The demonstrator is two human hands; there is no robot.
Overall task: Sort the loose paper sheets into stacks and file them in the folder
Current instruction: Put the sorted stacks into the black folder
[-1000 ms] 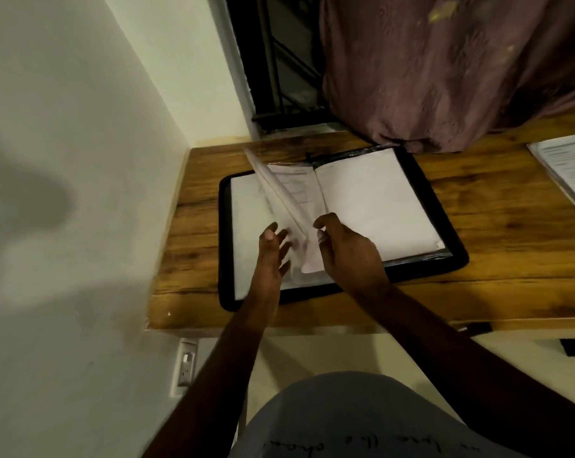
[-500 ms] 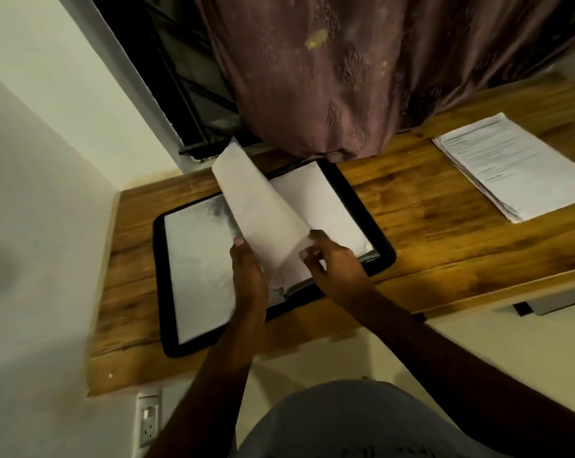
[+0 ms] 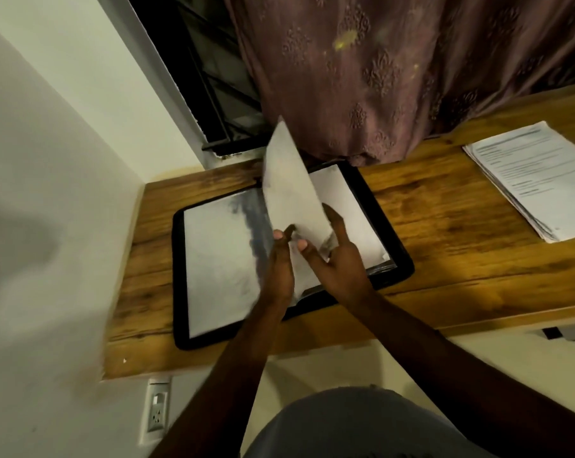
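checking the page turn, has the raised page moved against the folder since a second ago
Yes. The page now stands steeper over the folder spine, its top edge reaching the curtain, where earlier it lay lower over the left half.

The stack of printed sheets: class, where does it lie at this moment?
In the head view, the stack of printed sheets lies at the right end of the wooden desk, apart from the open black folder and just below the curtain.

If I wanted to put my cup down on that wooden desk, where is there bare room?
Bare wood lies on the desk between the open black folder and the stack of printed sheets. A narrower strip runs along the front edge. The folder's middle is crowded: both hands, left and right, hold a raised page.
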